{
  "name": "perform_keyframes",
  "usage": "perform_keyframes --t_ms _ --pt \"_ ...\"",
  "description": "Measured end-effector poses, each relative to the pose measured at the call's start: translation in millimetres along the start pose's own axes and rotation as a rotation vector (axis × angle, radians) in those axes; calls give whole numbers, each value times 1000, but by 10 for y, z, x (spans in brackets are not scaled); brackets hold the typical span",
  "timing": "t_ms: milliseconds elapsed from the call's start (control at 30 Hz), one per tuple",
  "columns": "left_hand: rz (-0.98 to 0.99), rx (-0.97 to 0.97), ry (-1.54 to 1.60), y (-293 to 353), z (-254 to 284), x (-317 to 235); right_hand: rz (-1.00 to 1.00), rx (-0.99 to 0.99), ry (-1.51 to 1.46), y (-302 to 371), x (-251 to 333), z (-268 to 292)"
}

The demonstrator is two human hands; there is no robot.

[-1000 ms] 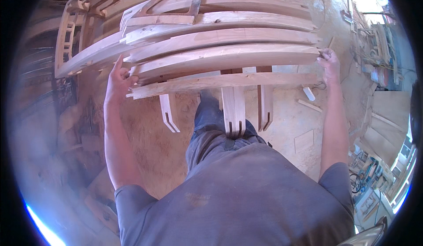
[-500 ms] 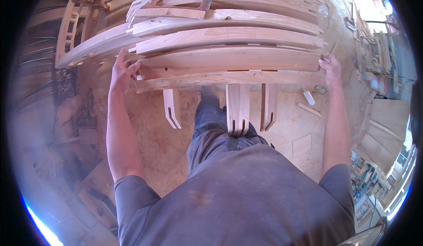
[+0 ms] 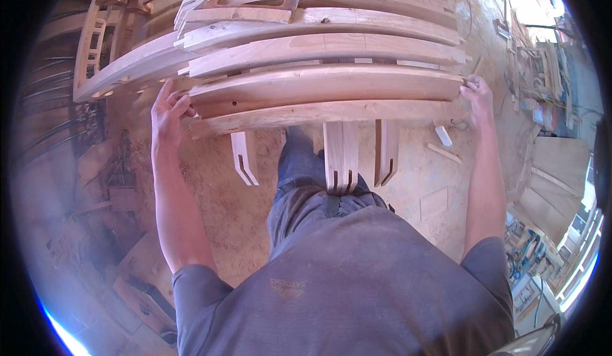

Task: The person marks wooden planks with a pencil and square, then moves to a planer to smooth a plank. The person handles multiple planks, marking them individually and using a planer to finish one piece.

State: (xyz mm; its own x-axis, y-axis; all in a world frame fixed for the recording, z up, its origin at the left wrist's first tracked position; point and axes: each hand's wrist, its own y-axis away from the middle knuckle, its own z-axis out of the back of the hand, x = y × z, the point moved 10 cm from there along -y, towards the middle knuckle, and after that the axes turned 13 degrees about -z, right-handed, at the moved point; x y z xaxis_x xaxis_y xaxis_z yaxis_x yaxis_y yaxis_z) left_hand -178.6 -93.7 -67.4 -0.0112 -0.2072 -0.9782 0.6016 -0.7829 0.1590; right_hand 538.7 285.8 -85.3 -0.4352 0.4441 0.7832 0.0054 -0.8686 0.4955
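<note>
A stack of curved wooden chair parts was gripped at both ends above a sawdust-covered workshop floor.
The left hand and right hand were closed on the stack's ends; fingertips were hidden behind wood. Offcuts were scattered nearby; the room's edges were blurred.

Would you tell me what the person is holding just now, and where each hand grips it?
A stack of curved wooden rails, held at its two ends: the left hand at the left end, the right hand at the right end.
</note>
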Motion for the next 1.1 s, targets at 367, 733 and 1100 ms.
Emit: perform_keyframes --t_ms 367,733,1100 --pt "-12 -71 -174 339 136 -68 40 75 -270 377 -276 81" --pt "-69 -150 -264 442 151 18 32 -14 -430 436 -338 10" --pt "-196 -326 -225 526 153 260 43 -132 -589 386 -467 -13"
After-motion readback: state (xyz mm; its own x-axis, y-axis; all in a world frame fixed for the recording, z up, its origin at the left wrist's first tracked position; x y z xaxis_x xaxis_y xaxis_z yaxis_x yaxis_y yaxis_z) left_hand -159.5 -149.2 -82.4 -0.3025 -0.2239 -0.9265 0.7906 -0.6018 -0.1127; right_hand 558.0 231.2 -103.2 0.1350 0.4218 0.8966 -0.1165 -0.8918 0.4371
